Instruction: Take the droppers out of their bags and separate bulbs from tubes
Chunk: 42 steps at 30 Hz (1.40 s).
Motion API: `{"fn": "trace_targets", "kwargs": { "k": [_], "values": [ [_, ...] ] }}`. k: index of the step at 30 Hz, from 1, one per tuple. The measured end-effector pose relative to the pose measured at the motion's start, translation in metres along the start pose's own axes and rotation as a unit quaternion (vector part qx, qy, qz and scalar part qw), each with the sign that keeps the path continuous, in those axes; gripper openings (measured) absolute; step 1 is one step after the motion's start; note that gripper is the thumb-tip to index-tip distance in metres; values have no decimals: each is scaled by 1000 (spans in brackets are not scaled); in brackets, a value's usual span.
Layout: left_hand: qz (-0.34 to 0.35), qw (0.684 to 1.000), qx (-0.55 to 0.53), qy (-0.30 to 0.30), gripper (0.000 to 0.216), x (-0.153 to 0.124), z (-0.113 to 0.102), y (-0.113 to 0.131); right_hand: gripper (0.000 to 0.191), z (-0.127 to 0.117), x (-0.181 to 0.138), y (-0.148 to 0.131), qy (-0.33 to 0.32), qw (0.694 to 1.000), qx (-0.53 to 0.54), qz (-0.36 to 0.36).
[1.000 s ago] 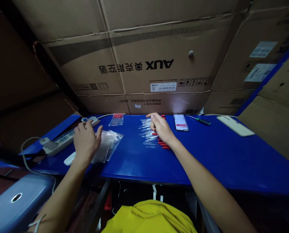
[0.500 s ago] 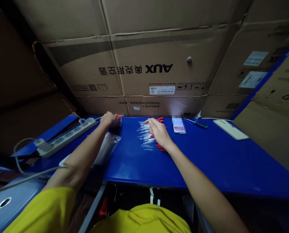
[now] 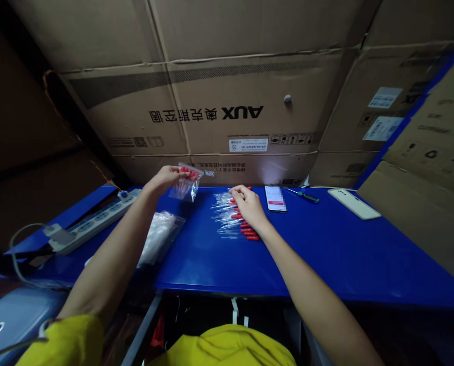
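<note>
My left hand (image 3: 165, 179) is closed on a small clear plastic bag (image 3: 187, 184) with red-tipped pieces inside, held just above the back of the blue table (image 3: 326, 254). My right hand (image 3: 248, 206) rests on a row of clear, red-ended tubes (image 3: 230, 218) laid out mid-table, its fingers curled over them; whether it grips one is hidden. A loose pile of empty clear bags (image 3: 158, 239) lies under my left forearm.
A white power strip (image 3: 93, 221) with its cable lies at the left edge. A phone (image 3: 275, 197), a green-handled screwdriver (image 3: 306, 195) and a white flat device (image 3: 353, 203) lie at the back right. Cardboard boxes (image 3: 227, 101) wall in the table.
My left hand left the pile of empty bags, reached to the back of the table, took the small bag with red pieces and lifted it. My right hand stayed on the tubes.
</note>
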State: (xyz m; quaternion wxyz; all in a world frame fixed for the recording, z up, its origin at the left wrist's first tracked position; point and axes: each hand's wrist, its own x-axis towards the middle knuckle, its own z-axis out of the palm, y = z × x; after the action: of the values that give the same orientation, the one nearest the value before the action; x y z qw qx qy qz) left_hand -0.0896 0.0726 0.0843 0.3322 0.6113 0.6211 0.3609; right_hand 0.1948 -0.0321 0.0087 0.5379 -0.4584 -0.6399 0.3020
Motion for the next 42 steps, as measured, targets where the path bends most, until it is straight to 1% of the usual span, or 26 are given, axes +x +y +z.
{"fn": "trace_targets", "kwargs": {
  "k": [3,4,6,7,9,12,14,17,19,20,22,24,25,27,29,33,34,35,38,40,42],
  "values": [
    [66,991,-31,-112,36,-38,13,28,38,-2,4,2,24,999,42,9],
    [85,984,-29,-156,35,-50,20,35,42,-2,6,2,23,997,65,19],
    [100,965,-36,-241,34,-69,38,44,47,-5,9,3,-3,994,105,40],
    [103,956,-47,-269,34,-75,47,45,47,-7,10,4,-24,991,120,48],
    [94,949,-71,-292,42,-80,64,44,45,-11,12,6,-57,987,138,62],
    [62,951,-94,-289,54,-76,81,34,41,-18,12,8,-59,982,150,96],
    [58,949,-102,-294,52,-73,87,28,40,-22,12,9,-55,979,155,119],
    [78,948,-108,-288,46,-74,90,22,41,-24,11,6,-57,977,161,131],
    [98,960,-102,-243,40,-77,92,20,42,-23,10,4,-65,974,172,134],
    [114,968,-90,-206,38,-80,93,20,43,-22,9,2,-73,972,178,138],
    [164,980,-32,-105,37,-85,96,20,45,-19,8,0,-88,968,187,145],
    [219,974,59,-14,40,-90,100,21,46,-17,7,-1,-94,967,189,145],
    [236,967,98,10,42,-93,102,22,46,-15,6,-1,-94,967,191,143],
    [247,958,141,18,44,-99,105,23,46,-13,5,-1,-92,967,194,138],
    [228,962,150,20,43,-104,107,25,46,-11,4,-1,-86,967,198,136],
    [174,966,176,80,44,-111,109,28,46,-2,3,0,-52,971,194,130],
    [167,967,178,75,46,-111,109,28,47,1,2,0,-45,973,189,127],
    [165,969,177,58,46,-111,109,28,47,4,1,0,-42,974,183,123],
    [180,973,145,-19,38,-105,108,25,47,10,-1,-1,-49,976,179,116],
    [191,974,107,-58,33,-99,107,21,49,11,-2,-2,-56,970,197,133],
    [194,976,65,-81,31,-95,107,16,51,11,-2,-2,-58,961,216,162]
  ]
}}
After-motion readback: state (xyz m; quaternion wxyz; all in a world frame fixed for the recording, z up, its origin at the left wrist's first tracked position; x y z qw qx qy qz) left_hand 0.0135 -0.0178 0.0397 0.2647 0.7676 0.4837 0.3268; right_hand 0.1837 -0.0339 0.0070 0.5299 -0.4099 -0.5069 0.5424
